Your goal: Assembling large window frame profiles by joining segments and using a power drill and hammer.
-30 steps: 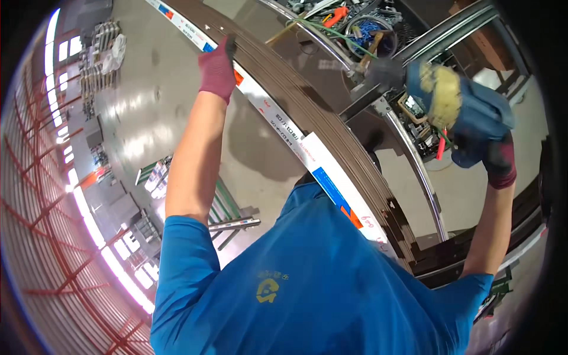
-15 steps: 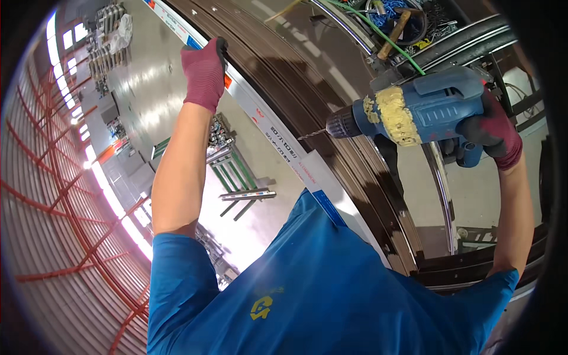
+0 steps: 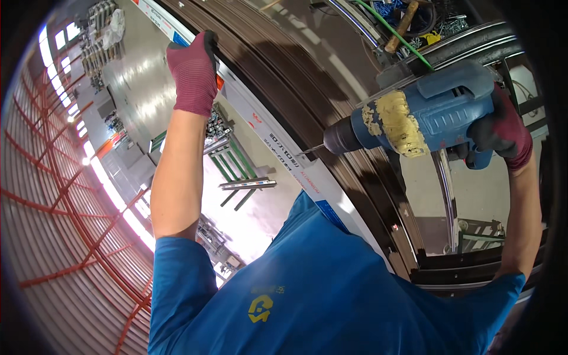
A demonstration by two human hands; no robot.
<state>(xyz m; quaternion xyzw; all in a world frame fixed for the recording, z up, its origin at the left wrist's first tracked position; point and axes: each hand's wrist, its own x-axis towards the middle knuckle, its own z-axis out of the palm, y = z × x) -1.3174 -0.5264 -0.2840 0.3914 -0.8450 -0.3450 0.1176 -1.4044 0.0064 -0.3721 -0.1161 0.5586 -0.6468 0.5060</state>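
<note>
My left hand point(image 3: 192, 74), in a maroon glove with black fingers, is closed round the edge of a long metal profile point(image 3: 260, 121) covered in white printed film. The profile runs slantwise from the far left toward my body. In my right hand point(image 3: 506, 130), gloved alike, is a blue power drill point(image 3: 452, 115) with yellow material wrapped round its front. Its chuck points left. The thin drill bit point(image 3: 312, 149) reaches the right edge of the profile; whether it has entered the metal I cannot tell. My fingers hide part of the drill's handle.
Dark brown profiles point(image 3: 266, 68) lie alongside the white one. At the top right are a wooden-handled hammer point(image 3: 402, 26), a green hose point(image 3: 408, 50) and loose fasteners point(image 3: 452, 25). A green-framed rack point(image 3: 228, 163) stands on the floor below, left of the profile.
The drill has shifted slightly down and right in the picture, and less of its bit shows. My left hand still grips the profile; the whole view has moved a little.
</note>
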